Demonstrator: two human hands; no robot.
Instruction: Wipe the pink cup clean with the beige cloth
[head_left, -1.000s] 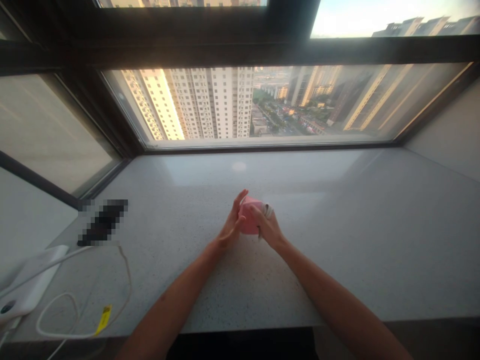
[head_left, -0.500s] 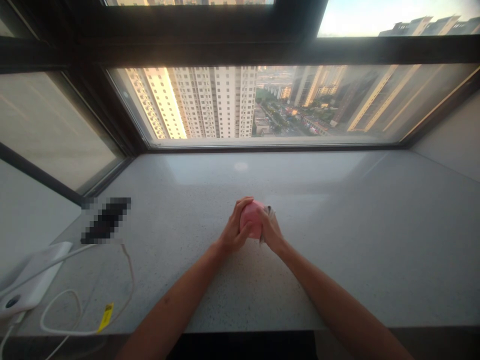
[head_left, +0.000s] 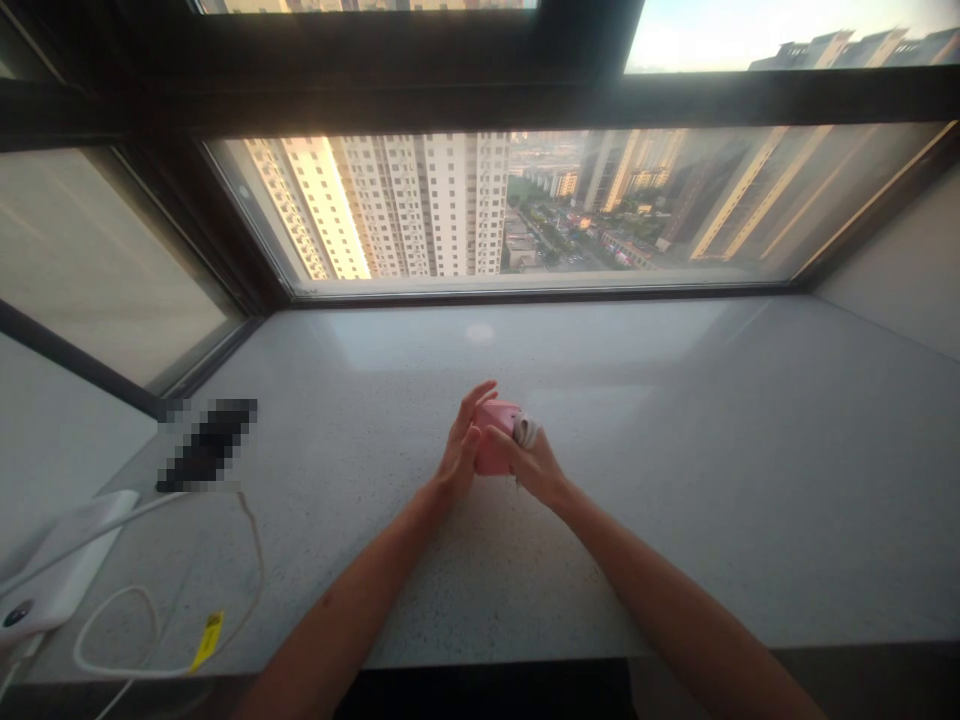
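Small pink boxy thing (head_left: 491,462) is held mid-frame, between both hands: gripped by the curled right hand (head_left: 537,466), flanked by the loosely opened left hand (head_left: 459,450). Facing and long axis can't really be told. Crumpled off-white cloth-like bundle (head_left: 527,431) is bunched at its right. Compared with half a second ago, the left hand's been uncurled.

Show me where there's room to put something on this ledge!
It's bare between the right hand and right wall, and from the left hand up to the window frame. Crowded: the left end, with a dark blurred thing, white box and white cable; the middle, hands at a pink thing.
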